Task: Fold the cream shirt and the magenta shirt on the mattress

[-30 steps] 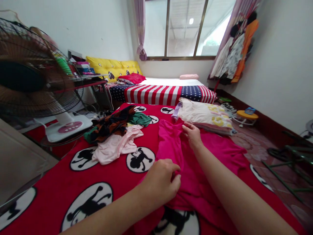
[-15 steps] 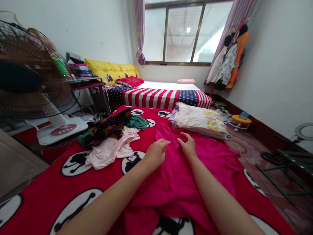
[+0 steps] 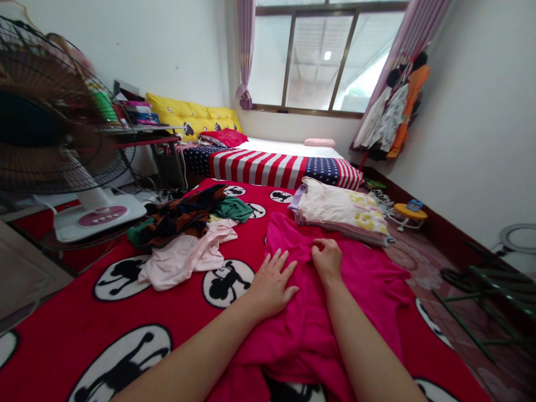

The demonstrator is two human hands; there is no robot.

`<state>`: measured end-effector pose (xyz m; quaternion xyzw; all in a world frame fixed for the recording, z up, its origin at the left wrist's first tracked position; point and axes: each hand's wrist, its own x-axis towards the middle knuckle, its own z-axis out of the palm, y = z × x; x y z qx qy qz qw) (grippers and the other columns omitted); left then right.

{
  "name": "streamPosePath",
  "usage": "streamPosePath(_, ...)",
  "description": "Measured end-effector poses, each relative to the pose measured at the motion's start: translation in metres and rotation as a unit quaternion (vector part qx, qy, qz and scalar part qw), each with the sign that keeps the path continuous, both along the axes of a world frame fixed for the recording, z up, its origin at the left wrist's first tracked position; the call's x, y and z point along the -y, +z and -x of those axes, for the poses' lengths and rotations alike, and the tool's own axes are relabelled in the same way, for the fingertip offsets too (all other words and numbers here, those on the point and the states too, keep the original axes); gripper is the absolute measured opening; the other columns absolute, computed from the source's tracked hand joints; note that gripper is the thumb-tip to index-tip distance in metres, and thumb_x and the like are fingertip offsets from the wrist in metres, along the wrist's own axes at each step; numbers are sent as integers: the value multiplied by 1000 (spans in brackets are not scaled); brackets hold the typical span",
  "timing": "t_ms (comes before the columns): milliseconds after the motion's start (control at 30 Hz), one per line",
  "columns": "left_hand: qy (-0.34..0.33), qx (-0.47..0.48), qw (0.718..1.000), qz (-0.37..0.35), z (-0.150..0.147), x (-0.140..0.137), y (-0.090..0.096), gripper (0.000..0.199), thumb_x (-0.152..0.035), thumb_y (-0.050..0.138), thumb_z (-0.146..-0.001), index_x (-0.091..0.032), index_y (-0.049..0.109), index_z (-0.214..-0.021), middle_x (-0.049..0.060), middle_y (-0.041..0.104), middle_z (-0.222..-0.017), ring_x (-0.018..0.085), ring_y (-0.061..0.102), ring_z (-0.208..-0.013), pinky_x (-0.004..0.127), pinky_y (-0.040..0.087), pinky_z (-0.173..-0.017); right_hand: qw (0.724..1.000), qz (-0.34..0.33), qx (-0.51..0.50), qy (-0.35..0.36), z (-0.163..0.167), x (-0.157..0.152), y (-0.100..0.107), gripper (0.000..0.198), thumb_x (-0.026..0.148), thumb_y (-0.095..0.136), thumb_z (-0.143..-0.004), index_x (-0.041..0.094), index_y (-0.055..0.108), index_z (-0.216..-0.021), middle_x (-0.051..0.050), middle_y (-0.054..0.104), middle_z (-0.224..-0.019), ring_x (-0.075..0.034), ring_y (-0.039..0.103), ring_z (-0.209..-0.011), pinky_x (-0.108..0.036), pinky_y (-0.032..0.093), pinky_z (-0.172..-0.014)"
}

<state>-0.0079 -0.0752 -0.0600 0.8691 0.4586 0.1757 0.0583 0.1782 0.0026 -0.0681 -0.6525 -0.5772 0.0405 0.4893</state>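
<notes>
A bright magenta shirt [image 3: 368,296] lies spread and wrinkled on the red blanket [image 3: 184,329], which is patterned with white ovals and black figures. My left hand [image 3: 273,283] rests flat on the shirt's left part, palm down with its fingers spread. To its right, my right hand [image 3: 327,260] has its fingers curled in a pinch on the shirt's cloth near the upper middle. Just beyond my hands sits a stack of folded clothes [image 3: 339,209], a cream piece with yellow print on top.
At the left lies a loose pile of clothes, with a pale pink garment [image 3: 184,257], a green one [image 3: 232,207] and a dark brown one [image 3: 180,218]. A fan [image 3: 100,212] stands at the bed's left edge. A dark green metal frame [image 3: 498,296] is on the floor at right.
My left hand has come down and opened flat on the shirt, a little nearer to me. My right hand's fingers have closed on the cloth.
</notes>
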Motion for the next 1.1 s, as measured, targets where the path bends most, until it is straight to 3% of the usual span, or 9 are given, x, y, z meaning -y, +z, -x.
streamPosePath(133,8,-6,1000,-6,-2,1,-10,60,-51,41,-90,-20,39,-142,14,28,-152,30,18,-142,52,17,-114,996,-47,63,-30,6,10,11,26,13,48,-70,19,69,-84,-12,57,-103,-28,53,-102,-40,41,-92)
streamPosePath(233,8,2,1000,-1,-3,2,-10,62,-52,38,-91,-18,38,-143,16,27,-152,31,16,-143,52,15,-114,989,-86,97,73,22,4,25,28,11,46,-73,19,67,-91,-10,58,-102,-22,56,-95,-34,44,-88)
streamPosePath(333,4,16,1000,10,-2,3,-6,62,-51,39,-90,-17,39,-142,17,26,-152,31,15,-143,52,13,-114,979,-8,108,175,45,-21,39,33,13,49,-74,18,63,-103,-8,63,-98,-19,60,-84,-31,47,-80)
streamPosePath(467,1,41,999,25,-1,4,-3,62,-51,41,-89,-18,38,-143,17,27,-152,31,14,-143,53,12,-114,976,85,116,166,74,-73,48,44,18,58,-72,16,59,-117,-5,67,-77,-22,62,-76,-33,46,-77)
streamPosePath(600,-2,72,997,40,0,5,-4,65,-52,45,-88,-19,37,-143,17,18,-155,33,8,-143,53,13,-114,976,129,112,133,90,-115,45,43,23,71,-62,17,66,-104,-5,67,-67,-24,64,-71,-34,46,-72)
streamPosePath(767,30,105,993,44,-2,7,-5,77,-53,50,-84,-20,24,-149,14,-3,-157,34,-7,-143,54,11,-115,978,141,80,130,91,-137,30,6,24,62,-66,20,66,-65,-2,62,-53,-21,63,-62,-32,47,-68)
streamPosePath(867,57,101,991,68,-2,7,-5,82,-57,47,-83,-17,21,-149,16,-7,-156,36,-9,-142,56,7,-115,983,120,43,134,88,-139,16,16,27,53,-74,19,67,-73,-4,64,-56,-21,63,-63,-32,48,-69)
streamPosePath(967,55,84,991,90,-1,7,-4,83,-61,43,-82,-14,25,-148,19,2,-156,37,-6,-142,56,5,-114,980,115,9,161,86,-136,8,21,28,54,-74,17,67,-86,-2,64,-58,-19,61,-59,-32,49,-68)
streamPosePath(1100,62,72,992,79,-1,6,-3,82,-66,40,-81,-15,33,-145,19,11,-156,37,-2,-142,57,6,-114,967,119,-20,224,83,-122,18,37,21,63,-67,15,62,-104,2,64,-61,-15,60,-57,-32,51,-67)
